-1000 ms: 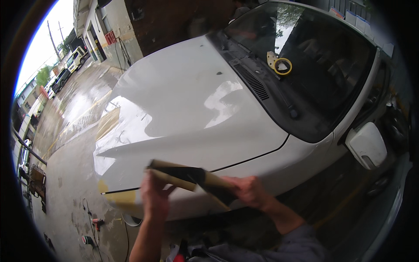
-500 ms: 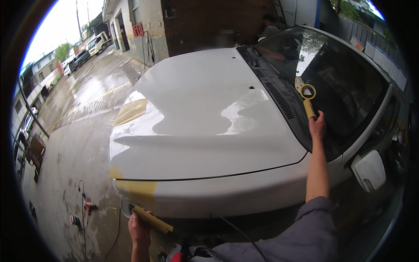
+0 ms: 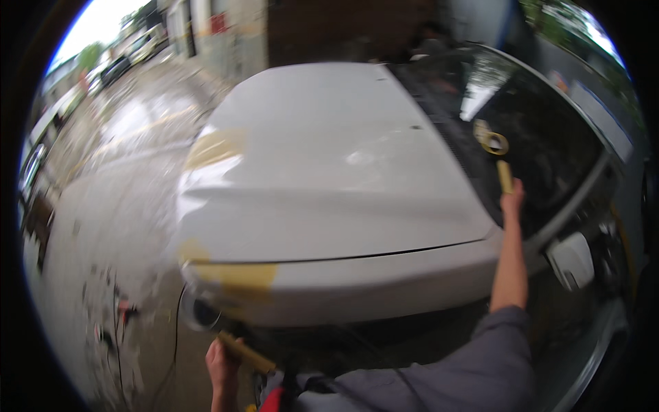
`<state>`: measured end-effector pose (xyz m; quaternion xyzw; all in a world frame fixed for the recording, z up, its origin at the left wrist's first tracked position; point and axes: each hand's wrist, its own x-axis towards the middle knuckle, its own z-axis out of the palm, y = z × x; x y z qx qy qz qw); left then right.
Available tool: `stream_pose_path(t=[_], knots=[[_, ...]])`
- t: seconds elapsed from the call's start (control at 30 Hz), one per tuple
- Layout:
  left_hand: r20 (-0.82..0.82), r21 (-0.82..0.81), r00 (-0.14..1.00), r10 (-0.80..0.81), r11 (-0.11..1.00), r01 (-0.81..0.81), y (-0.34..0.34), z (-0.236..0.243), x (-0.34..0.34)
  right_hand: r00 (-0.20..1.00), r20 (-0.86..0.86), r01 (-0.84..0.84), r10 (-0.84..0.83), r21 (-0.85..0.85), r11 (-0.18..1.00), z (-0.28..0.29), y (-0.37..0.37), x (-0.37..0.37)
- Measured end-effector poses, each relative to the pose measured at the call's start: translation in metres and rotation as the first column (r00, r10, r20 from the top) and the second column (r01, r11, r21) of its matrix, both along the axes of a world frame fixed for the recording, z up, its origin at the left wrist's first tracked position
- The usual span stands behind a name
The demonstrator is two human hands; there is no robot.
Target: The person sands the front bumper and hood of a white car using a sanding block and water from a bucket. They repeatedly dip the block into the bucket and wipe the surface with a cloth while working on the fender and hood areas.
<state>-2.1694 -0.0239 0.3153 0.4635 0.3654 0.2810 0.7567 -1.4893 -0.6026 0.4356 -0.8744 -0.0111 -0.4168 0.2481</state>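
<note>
My left hand [image 3: 223, 367], low at the left beside the front corner of the white car, is closed on a long tan sanding block [image 3: 248, 354], held at a slant. My right hand [image 3: 512, 198] reaches over the base of the windshield [image 3: 542, 161]. Its fingers are closed around a shorter tan block, apparently wrapped in sandpaper [image 3: 505, 177]. Just beyond it a yellow ring of tape [image 3: 495, 143] lies against the dark glass, beside a small pale item [image 3: 481, 128] too blurred to name. Dull yellow filler patches [image 3: 248, 276] mark the fender and hood edge.
The white hood [image 3: 322, 165] fills the middle. A side mirror [image 3: 572, 262] juts out at the right. A red-and-black power tool [image 3: 125, 310] and cords lie on the concrete floor [image 3: 113, 226] at left. Another person [image 3: 431, 42] is at the far side; parked vehicles [image 3: 113, 72] stand beyond.
The view has shifted and blurred. My right hand has drawn the sandpaper block slightly back from the tape ring. My left hand keeps its block, now a little lower beside the fender.
</note>
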Motion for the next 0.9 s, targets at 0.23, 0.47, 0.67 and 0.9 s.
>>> stream_pose_path(t=[0.23, 0.47, 0.67, 0.9], knots=[[-0.285, 0.031, 0.918, -0.276, 0.954, 0.297, 0.061, -0.033, 0.005, 0.925, 0.090, -0.309, 0.369, -0.388, 0.868, -0.015, 0.195, -0.201], [-0.122, -0.176, 0.933, -0.338, 0.933, 0.314, 0.147, -0.055, -0.036, 0.982, 0.008, -0.185, 0.188, -0.138, 0.973, -0.035, 0.322, -0.142], [-0.341, -0.057, 0.917, -0.207, 0.978, 0.200, 0.203, -0.060, -0.064, 0.980, 0.190, 0.070, -0.061, -0.043, 0.997, 0.008, 0.279, -0.137], [-0.458, 0.009, 0.886, 0.073, 0.997, -0.077, 0.140, -0.069, -0.064, 0.872, 0.104, 0.481, -0.479, 0.001, 0.877, 0.037, 0.077, -0.040]])
